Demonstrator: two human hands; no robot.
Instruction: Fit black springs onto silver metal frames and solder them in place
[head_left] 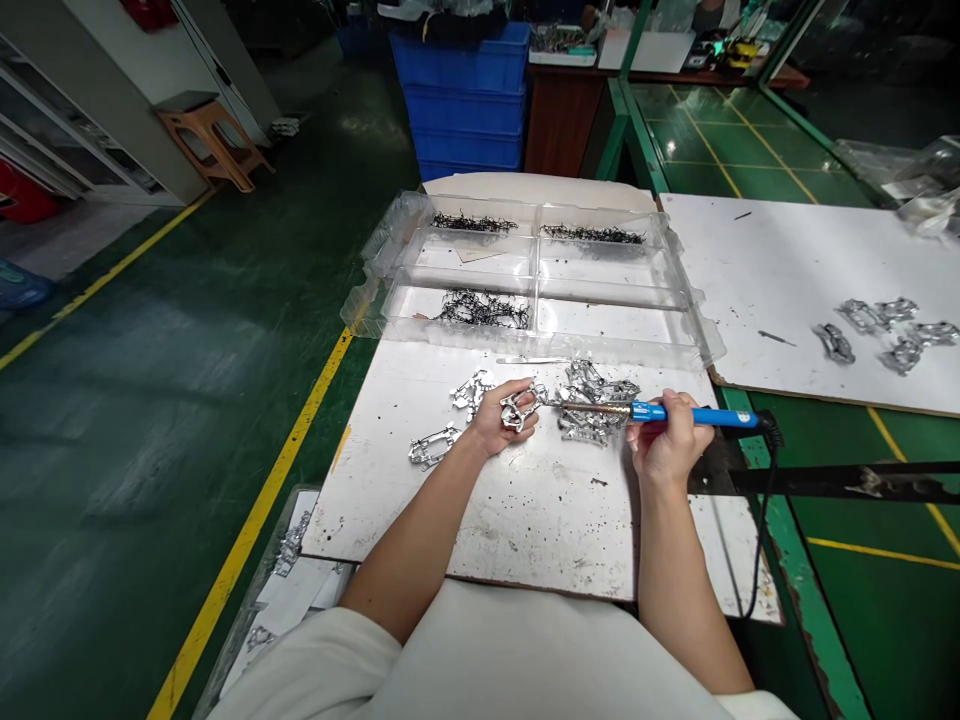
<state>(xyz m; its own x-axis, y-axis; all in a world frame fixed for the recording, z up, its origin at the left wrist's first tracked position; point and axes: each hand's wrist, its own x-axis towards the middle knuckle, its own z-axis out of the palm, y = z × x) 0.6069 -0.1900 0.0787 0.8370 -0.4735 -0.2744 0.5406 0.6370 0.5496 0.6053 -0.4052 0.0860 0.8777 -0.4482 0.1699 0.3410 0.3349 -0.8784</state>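
My left hand grips a shiny silver chassis-like part, held a little above the white board. In my right hand is a soldering iron with a blue handle, its metal shaft pointing left and the tip at or very near the silver part; whether they touch I cannot tell. A pile of similar silver parts lies behind the iron's shaft. More silver parts rest on the board left of my left hand. Dark specks are scattered over the board.
A clear plastic tray with compartments holds clumps of thin black pieces. Several silver parts lie on the right-hand board. The iron's black cord hangs at the right. Stacked blue crates stand behind.
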